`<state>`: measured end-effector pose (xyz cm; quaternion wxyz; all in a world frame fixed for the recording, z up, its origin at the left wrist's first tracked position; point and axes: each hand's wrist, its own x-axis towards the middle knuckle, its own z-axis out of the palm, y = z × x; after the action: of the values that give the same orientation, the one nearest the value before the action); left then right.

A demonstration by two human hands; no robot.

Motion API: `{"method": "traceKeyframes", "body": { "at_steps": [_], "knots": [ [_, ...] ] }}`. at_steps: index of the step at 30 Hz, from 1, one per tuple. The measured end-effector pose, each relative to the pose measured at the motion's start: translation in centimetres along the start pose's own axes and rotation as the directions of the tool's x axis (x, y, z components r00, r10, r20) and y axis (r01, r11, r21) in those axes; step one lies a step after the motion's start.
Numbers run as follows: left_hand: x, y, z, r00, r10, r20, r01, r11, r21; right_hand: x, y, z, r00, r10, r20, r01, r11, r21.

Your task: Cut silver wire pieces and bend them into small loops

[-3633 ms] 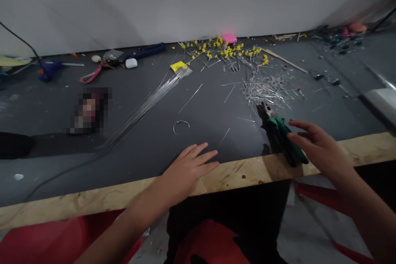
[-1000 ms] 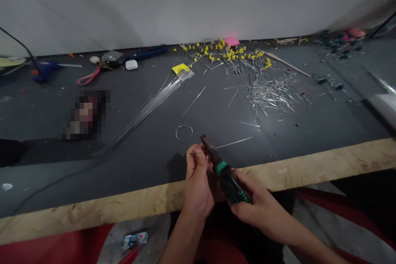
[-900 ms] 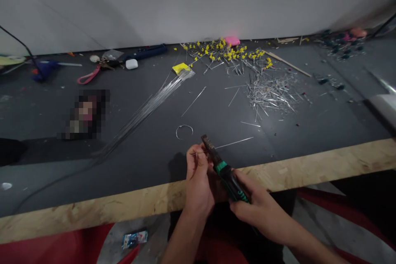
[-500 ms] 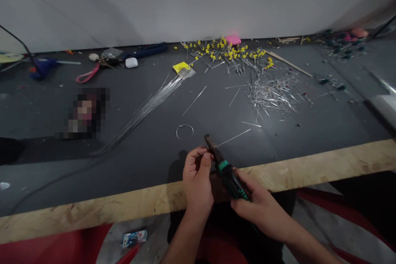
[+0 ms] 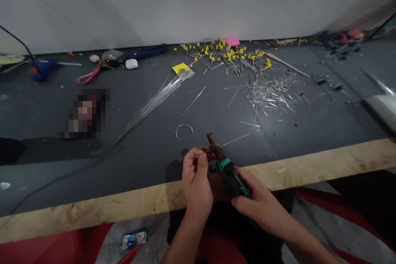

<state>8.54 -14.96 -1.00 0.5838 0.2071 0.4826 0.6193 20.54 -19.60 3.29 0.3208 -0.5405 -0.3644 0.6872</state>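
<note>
My left hand [image 5: 198, 181] pinches a thin metal wire [image 5: 236, 139] between thumb and fingers, just over the table's front edge. My right hand [image 5: 260, 202] is wrapped round the black-and-green handles of pliers [image 5: 227, 167]. Their dark jaws lie across the wire beside my left fingertips, and the wire sticks out past them to the right. Whether the jaws bite on it I cannot tell. Beyond my left hand lies a wire ring [image 5: 184, 132]. A short straight wire [image 5: 250, 124] rests past the plier tips.
A bundle of long wires [image 5: 151, 105] with a yellow tag [image 5: 181, 68] lies left of centre. Behind are a heap of short wires [image 5: 270, 95] and yellow-tipped wires [image 5: 229, 51]. A wooden stick [image 5: 287, 64], a white case [image 5: 131, 64] and keys [image 5: 107, 64] lie near the wall.
The pliers have shifted slightly right, and their jaws now cross the wire a little farther from my left thumb. My left hand has barely moved.
</note>
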Motion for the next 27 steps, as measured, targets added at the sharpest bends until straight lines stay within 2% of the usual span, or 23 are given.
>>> {"method": "traceKeyframes", "body": {
  "at_steps": [5,9,17,21,27],
  "knots": [
    [-0.3,-0.1,0.2,1.000,0.003,0.003,-0.003,1.000,-0.009,0.0,-0.5,0.2,1.000,-0.022,0.012,0.022,0.999,-0.046],
    [-0.4,0.0,0.3,1.000,0.000,-0.023,-0.001,0.999,-0.032,-0.1,-0.8,0.2,1.000,0.024,0.011,-0.023,0.999,-0.040],
    [-0.5,0.3,0.6,0.998,-0.050,-0.043,0.047,0.997,-0.057,0.0,-0.6,0.2,0.999,-0.033,0.008,0.033,0.997,-0.065],
    [-0.6,0.4,0.9,0.999,-0.026,-0.042,0.023,0.998,-0.057,0.1,-0.9,0.5,0.999,-0.032,-0.033,0.026,0.987,-0.158],
    [-0.8,0.4,1.1,0.998,0.067,0.008,-0.068,0.997,0.023,0.5,-0.7,0.6,0.992,-0.109,-0.058,0.085,0.942,-0.324]
  ]
}}
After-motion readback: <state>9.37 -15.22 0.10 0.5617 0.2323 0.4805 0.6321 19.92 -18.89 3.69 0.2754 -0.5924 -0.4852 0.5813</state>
